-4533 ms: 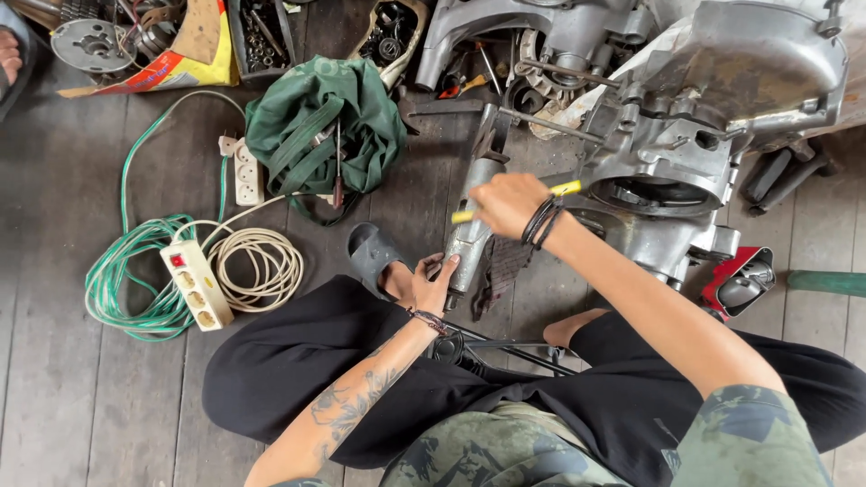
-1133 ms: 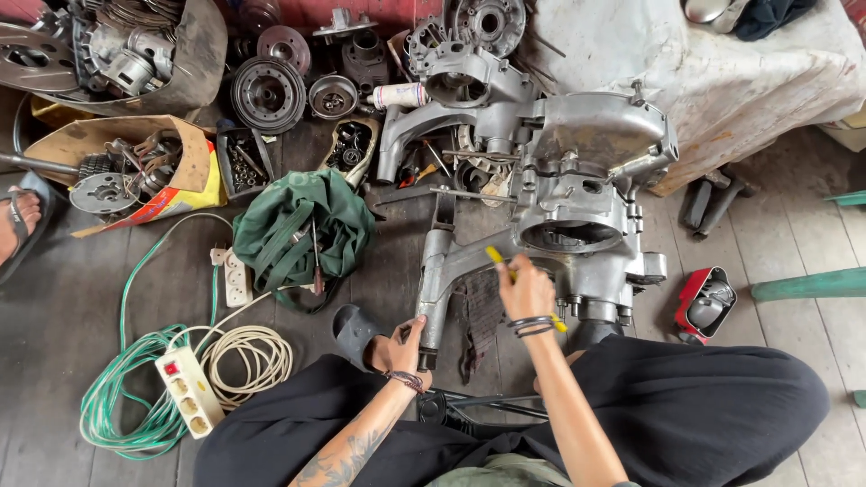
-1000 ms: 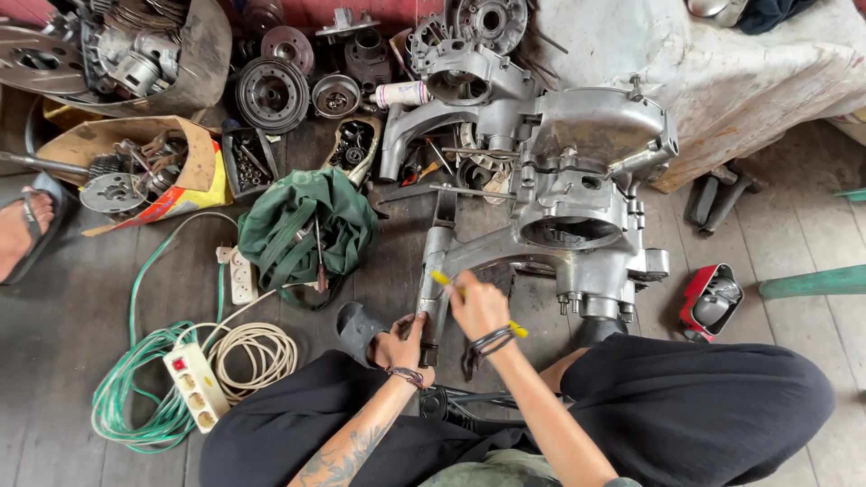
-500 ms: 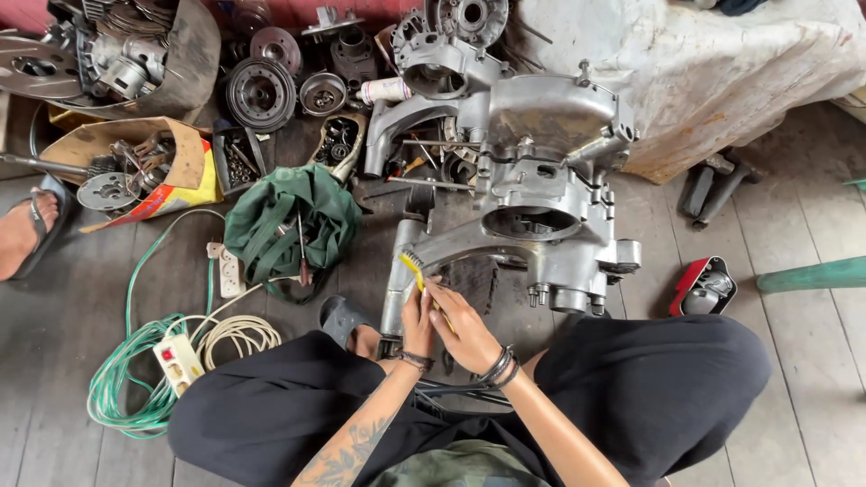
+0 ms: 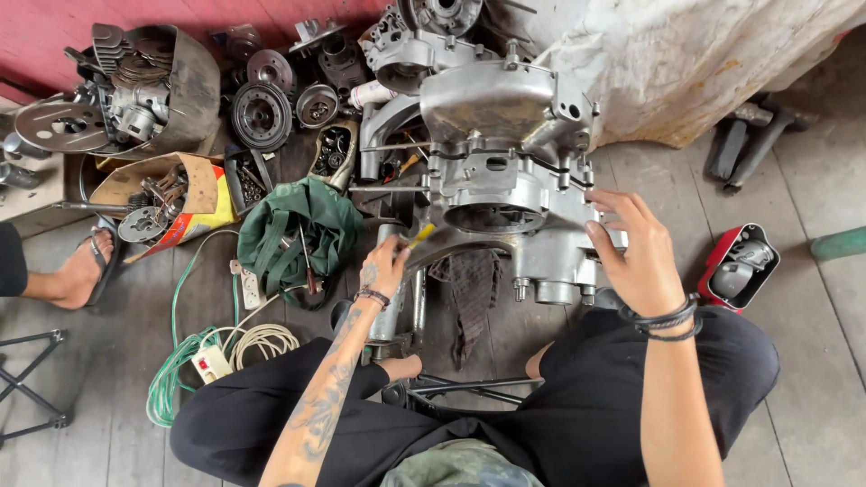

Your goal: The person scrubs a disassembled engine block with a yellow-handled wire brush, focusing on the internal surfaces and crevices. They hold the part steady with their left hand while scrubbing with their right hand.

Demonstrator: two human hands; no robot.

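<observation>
Engine casing (image 5: 505, 171), bare grey metal, sits on the plank floor (image 5: 812, 379) at scene centre, just past the seated person's knees. Right hand (image 5: 636, 248) is against the casing's right edge, fingers spread and curled on the metal, nothing pinched; dark bands on the wrist. Left hand (image 5: 386, 266) is at the casing's near-left, by its long arm that runs down toward the knees, fingers closed around a yellow-handled tool (image 5: 417, 237) whose tip points at the casing's lower rim. Casing lies between the two hands, farther out than both. Dark rag (image 5: 469, 289) lies on the floor under the casing's near side. Green cloth bag (image 5: 298, 234) sits just left of the left hand. Green cable with a white power strip (image 5: 209, 362) is coiled near-left. Red housing (image 5: 740, 266) rests right of the right hand. Metal parts pile (image 5: 262, 113) lies far-left. Another person's sandalled foot (image 5: 86, 271) shows at the left edge.
</observation>
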